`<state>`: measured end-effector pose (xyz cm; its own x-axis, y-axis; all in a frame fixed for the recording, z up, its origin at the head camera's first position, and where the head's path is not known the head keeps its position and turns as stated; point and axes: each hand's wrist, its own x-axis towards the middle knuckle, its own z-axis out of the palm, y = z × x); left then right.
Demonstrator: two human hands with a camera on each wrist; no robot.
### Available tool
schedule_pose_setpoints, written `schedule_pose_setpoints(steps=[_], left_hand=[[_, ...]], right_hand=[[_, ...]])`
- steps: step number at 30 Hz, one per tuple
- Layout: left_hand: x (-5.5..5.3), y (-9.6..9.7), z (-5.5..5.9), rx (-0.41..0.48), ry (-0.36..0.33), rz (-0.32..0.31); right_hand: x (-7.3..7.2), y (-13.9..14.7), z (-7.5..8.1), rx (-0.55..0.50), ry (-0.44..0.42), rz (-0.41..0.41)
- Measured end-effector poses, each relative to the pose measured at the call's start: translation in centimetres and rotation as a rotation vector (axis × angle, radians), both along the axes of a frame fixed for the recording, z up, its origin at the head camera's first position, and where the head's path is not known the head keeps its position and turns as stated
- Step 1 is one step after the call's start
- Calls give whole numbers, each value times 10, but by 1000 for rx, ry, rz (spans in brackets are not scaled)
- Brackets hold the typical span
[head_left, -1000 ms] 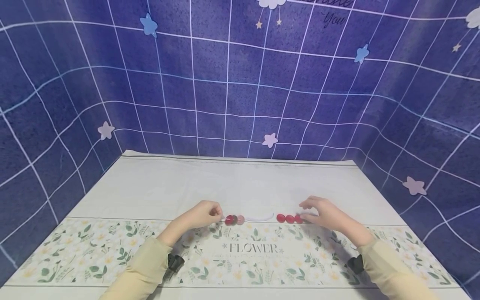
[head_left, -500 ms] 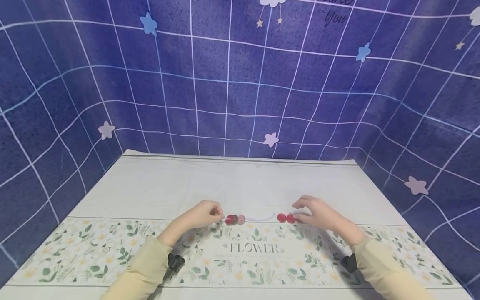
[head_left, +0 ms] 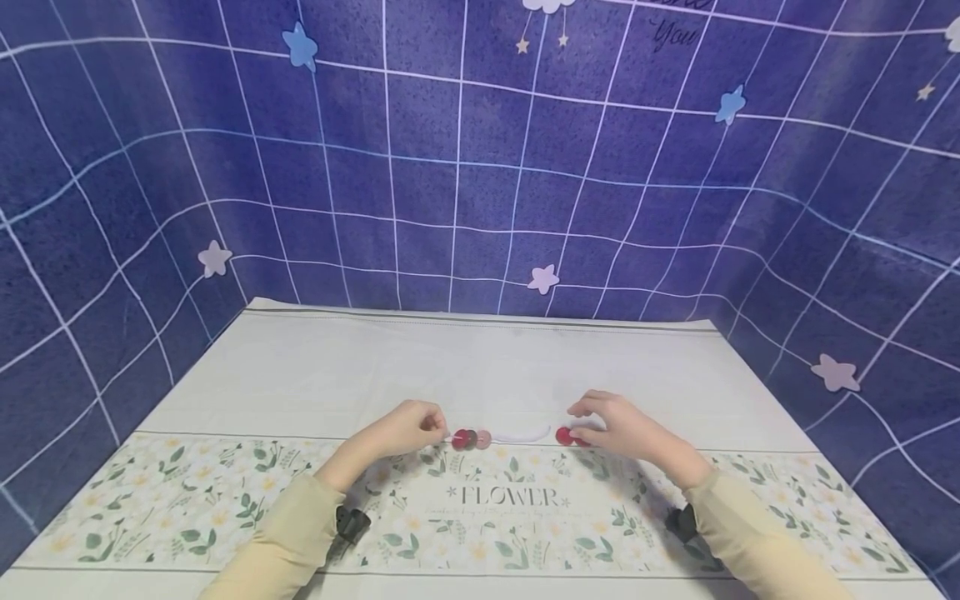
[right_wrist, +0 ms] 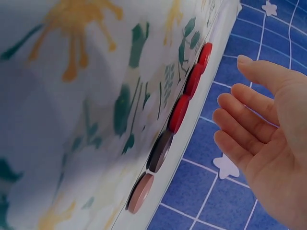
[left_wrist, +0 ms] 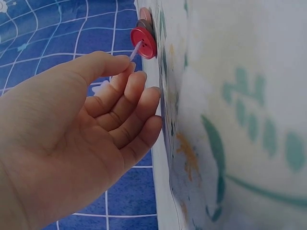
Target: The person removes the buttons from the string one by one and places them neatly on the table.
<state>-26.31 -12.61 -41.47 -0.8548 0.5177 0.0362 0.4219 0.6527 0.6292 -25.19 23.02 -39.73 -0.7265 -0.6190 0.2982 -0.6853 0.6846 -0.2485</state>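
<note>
My left hand [head_left: 412, 427] pinches the end of a whitish string [left_wrist: 135, 51] between thumb and forefinger. The string passes through a red button [left_wrist: 143, 43], with a dark brown button [head_left: 471, 438] and a pink button [head_left: 483, 438] behind it. Its free length [head_left: 521, 438] curves rightward over the tablecloth. Beside a row of loose buttons, my right hand [head_left: 618, 425] hovers with fingers loosely bent, holding nothing. In the right wrist view the row has three red buttons [right_wrist: 179, 113], a dark brown button [right_wrist: 160, 151] and a pink button [right_wrist: 140, 193]. The head view hides most of this row behind the hand.
A white tablecloth [head_left: 360, 358] with a flowered band lies under everything. Blue fabric [head_left: 420, 183] with a grid and stars hangs at the back and both sides. Black wrist straps [head_left: 351, 525] are at both sleeves.
My right hand has moved left along the row of loose buttons, covering more of the red ones in the head view. My left hand keeps its pinch and has hardly moved.
</note>
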Motion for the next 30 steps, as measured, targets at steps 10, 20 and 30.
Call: schedule_pose_setpoints(steps=[10,20,30], left_hand=[[-1,0,-1,-6,15,9],[0,1,-1,-1,15,5],[-1,0,-4,-4,2,18]], right_hand=[[-1,-11,0,9,-3,-2],[-4,-21,3,6,-23,35],[-8,-31,4,13,-28,62]])
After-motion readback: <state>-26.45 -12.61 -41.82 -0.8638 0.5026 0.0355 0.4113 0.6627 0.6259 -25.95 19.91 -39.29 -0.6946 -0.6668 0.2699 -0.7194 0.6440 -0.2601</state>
